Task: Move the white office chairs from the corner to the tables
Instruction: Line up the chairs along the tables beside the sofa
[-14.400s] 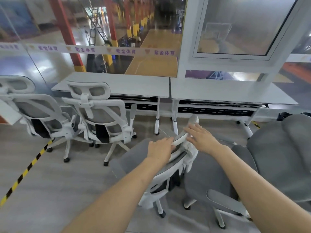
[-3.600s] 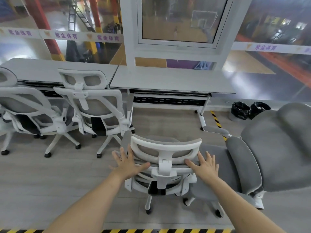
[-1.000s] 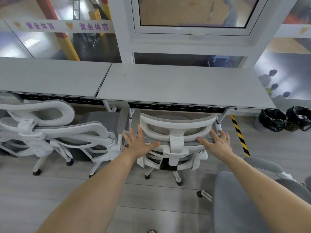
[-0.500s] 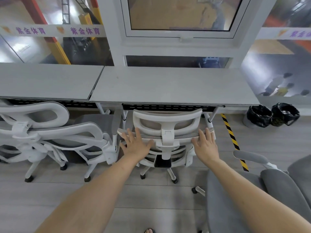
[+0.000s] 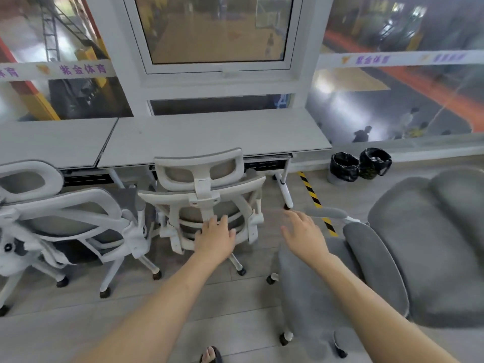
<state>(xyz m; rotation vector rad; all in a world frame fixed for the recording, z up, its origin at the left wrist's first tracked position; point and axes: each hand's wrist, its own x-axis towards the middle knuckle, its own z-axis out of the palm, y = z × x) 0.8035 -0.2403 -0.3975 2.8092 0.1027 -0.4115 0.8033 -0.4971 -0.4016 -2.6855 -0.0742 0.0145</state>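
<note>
Looking down from my head camera, I see my left hand (image 5: 215,238) stretched out in front of the lower back of the white chair (image 5: 207,195), fingers straight and spread, gripping nothing; whether the fingertips touch the frame I cannot tell. That chair stands at the right table (image 5: 214,137), its headrest just at the near edge and its seat tucked under. My right hand (image 5: 305,233) hangs in the air to the right of the chair, apart from it, fingers loose and slightly blurred, holding nothing.

To the left, a second white chair (image 5: 70,221) is pushed in at the left table (image 5: 52,142), just beside the first, and part of a third headrest shows at the left edge. On the near right sits a big grey padded chair (image 5: 419,244), its armrest near my right hand. Farther right, past a yellow-and-black floor stripe (image 5: 313,197), two bins with black bags (image 5: 360,163) stand side by side against the glass wall. One toe of my sandal (image 5: 210,356) shows at the bottom edge.
</note>
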